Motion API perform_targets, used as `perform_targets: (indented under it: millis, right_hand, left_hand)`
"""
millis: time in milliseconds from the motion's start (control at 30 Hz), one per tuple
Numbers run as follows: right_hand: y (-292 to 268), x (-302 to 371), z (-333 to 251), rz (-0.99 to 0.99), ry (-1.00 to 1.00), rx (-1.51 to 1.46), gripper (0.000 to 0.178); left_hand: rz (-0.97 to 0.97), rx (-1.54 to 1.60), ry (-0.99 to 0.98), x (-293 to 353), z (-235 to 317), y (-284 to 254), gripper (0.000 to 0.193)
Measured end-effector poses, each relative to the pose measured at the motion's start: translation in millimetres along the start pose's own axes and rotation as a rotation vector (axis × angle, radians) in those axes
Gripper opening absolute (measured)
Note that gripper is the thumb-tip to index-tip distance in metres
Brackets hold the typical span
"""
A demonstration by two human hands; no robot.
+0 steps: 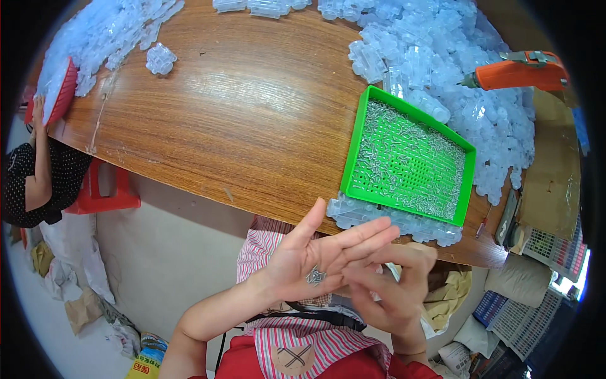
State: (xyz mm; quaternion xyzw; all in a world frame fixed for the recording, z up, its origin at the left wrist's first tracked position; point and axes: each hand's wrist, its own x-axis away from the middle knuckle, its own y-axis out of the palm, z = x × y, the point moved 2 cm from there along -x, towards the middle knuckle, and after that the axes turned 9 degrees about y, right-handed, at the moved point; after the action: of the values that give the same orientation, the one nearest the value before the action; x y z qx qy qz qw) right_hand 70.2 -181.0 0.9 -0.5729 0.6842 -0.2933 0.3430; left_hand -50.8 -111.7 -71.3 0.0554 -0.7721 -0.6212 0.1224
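My left hand is open, palm up, its fingers stretched out and the thumb spread away. A small heap of short silver screws rests on its palm. My right hand is closed in a loose pinch beside the left fingers, slightly blurred; what its fingertips hold, if anything, cannot be made out. Just beyond both hands, a green perforated tray holds many more such screws. It sits tilted on clear plastic pieces at the table's near edge.
Heaps of clear plastic parts cover the wooden table's far right and far left. An orange electric screwdriver hangs at right. Another person's hand holds a red basket at left, near a red stool.
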Motion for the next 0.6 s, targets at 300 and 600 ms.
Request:
perform_targets:
  millis: [300, 600]
  right_hand:
    - [22, 7, -7, 0.028, 0.054, 0.062, 0.027]
    - [18, 13, -10, 0.015, 0.072, 0.103, 0.029]
  left_hand:
    - [0.035, 0.030, 0.019, -12, -11, -2, 0.088]
    - [0.041, 0.064, 0.034, -17, -11, 2, 0.084]
